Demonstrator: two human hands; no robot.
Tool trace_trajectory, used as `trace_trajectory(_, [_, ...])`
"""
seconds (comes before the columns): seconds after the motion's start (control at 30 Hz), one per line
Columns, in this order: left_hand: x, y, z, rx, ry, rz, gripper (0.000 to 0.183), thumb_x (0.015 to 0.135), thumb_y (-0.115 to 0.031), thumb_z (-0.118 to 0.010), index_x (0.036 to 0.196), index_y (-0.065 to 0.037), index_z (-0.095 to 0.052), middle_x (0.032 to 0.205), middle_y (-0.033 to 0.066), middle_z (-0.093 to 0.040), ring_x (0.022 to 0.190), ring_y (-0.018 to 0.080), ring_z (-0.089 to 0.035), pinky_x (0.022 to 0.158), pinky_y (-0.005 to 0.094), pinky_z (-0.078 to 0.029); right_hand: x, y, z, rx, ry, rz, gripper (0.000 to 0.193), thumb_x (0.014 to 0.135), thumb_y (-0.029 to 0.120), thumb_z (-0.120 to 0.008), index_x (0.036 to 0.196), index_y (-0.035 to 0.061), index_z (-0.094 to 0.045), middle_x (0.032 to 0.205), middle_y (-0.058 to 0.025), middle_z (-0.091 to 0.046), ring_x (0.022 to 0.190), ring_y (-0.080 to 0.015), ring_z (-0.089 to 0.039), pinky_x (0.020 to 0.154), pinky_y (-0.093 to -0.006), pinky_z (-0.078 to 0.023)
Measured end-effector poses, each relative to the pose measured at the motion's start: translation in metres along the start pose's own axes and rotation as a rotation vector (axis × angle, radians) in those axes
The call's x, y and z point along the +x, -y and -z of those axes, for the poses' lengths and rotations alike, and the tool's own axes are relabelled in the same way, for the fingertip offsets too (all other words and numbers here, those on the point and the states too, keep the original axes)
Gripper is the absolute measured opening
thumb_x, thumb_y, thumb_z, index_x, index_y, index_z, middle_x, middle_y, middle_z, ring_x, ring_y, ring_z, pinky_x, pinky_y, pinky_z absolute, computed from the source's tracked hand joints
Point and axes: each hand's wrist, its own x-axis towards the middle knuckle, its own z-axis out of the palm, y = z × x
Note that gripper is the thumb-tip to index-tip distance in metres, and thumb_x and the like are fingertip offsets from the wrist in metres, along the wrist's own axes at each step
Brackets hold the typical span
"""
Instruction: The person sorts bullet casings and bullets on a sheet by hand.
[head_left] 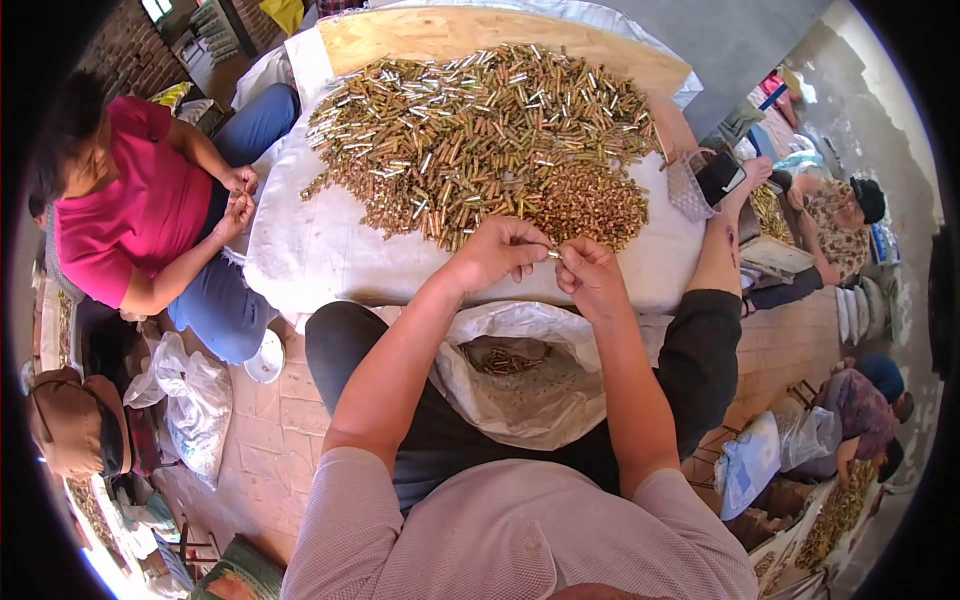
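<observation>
On the head camera, I have both hands at the near edge of the table. The left hand point(505, 252) and the right hand point(587, 272) are each curled, thumb and fingertips pinching the same small brassy metal piece point(555, 254) between them. From here I can't make out its exact shape. It sits just in front of the heap point(470, 130) of loose metal cylinders, gold, silver and coppery, with a patch of shorter pieces point(590, 210) on the heap's near right side. A white cloth point(335, 250) covers the table, and a plywood board point(400, 35) backs the heap.

Below the hands I see a white sack point(545, 415) spread between the knees, its mouth gaping, with some metal pieces point(505, 362) down inside. A pale lattice basket point(690, 188) stands by the table's right edge.

To my left, a co-worker in a pink shirt point(150, 205) sits with both hands point(238, 192) close together; what they pinch is too small to tell. Near them are a white dish point(265, 358) and a plastic bag point(195, 420) bearing bluish marks, too faint for me to read. Lower right, a light-blue bag point(750, 465) carries a printed patch, also illegible at this size, close to another seated person point(862, 412).
</observation>
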Motion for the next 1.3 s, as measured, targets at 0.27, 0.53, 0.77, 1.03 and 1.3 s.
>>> trace_trajectory(0.27, [0.0,0.005,-0.003,-0.096,0.011,0.002,0.011,0.091,-0.007,-0.07,0.097,0.002,-0.071,0.075,0.0036,-0.066,0.062,0.0097,-0.06,0.052,0.0251,-0.05,0.004,-0.006,0.005,-0.032,0.07,0.015,0.015,0.092,0.02,-0.072,0.097,0.0072,-0.066,0.073,0.0007,-0.061,0.061,-0.0088,-0.053,0.051,-0.0236,-0.041])
trace_trajectory(0.53, [0.012,0.025,-0.025,-0.426,0.01,0.047,0.011,0.091,-0.01,-0.07,0.094,0.001,-0.07,0.076,0.0043,-0.066,0.062,0.0112,-0.061,0.054,0.0266,-0.052,0.001,-0.01,0.016,0.132,0.056,0.038,0.011,0.092,0.015,-0.071,0.092,0.0069,-0.064,0.07,-0.0008,-0.06,0.057,-0.0125,-0.054,0.048,-0.0264,-0.041])
trace_trajectory(0.77, [0.016,0.029,-0.012,0.09,0.04,-0.174,0.018,0.091,-0.017,-0.072,0.098,0.0,-0.071,0.078,0.0038,-0.068,0.068,0.0124,-0.063,0.059,0.0302,-0.054,-0.001,0.002,0.008,-0.015,0.012,0.078,0.012,0.091,0.012,-0.071,0.089,0.0031,-0.063,0.068,-0.0039,-0.06,0.056,-0.0136,-0.055,0.049,-0.027,-0.044])
trace_trajectory(1.03, [0.01,0.009,0.06,1.145,-0.677,-0.007,0.018,0.087,-0.013,-0.065,0.101,-0.003,-0.069,0.102,0.0177,-0.066,0.098,0.0354,-0.066,0.085,0.043,-0.054,-0.012,0.008,0.001,-0.524,0.332,-0.167,0.007,0.088,0.008,-0.07,0.086,0.0026,-0.066,0.071,-0.0026,-0.065,0.059,-0.0095,-0.059,0.052,-0.0238,-0.047])
trace_trajectory(1.3, [0.022,0.022,0.061,1.253,-0.651,0.178,0.015,0.085,-0.003,-0.06,0.099,-0.003,-0.067,0.114,0.0194,-0.061,0.104,0.0337,-0.065,0.086,0.044,-0.055,0.008,-0.013,0.039,-1.117,-0.031,0.229,0.011,0.081,0.01,-0.07,0.085,0.0007,-0.068,0.075,-0.012,-0.069,0.07,-0.0233,-0.066,0.064,-0.0353,-0.051])
